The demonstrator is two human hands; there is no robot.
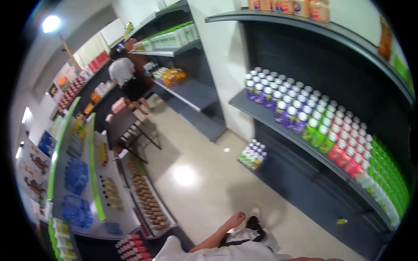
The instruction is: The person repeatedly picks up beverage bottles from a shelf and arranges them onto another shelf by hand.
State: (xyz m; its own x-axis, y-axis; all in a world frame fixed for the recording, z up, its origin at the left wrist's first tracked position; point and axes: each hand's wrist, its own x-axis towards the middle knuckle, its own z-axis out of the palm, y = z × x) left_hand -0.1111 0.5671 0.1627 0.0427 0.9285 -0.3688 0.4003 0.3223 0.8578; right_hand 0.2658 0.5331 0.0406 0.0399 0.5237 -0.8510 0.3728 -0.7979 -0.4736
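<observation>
My left hand (237,219) hangs in front of my white shirt (235,253), above the floor and near my feet. Its fingers look loosely curled in, and I see nothing in them. Only a sliver of my right arm shows at the bottom edge; the right hand is out of view. To the right, a dark shelf (300,137) bears rows of white-capped bottles: purple (285,117), green (320,135) and pink-red (346,154). A small pack of bottles (253,155) stands low beside the shelf base. Neither arm touches the goods.
On the left stand shelves with blue bottle packs (77,213), a low bin of brown-topped items (146,193) and red-topped bottles (133,247). A dark folding table (124,124) stands farther along the aisle floor (191,150). A person (123,71) stands by the back shelves.
</observation>
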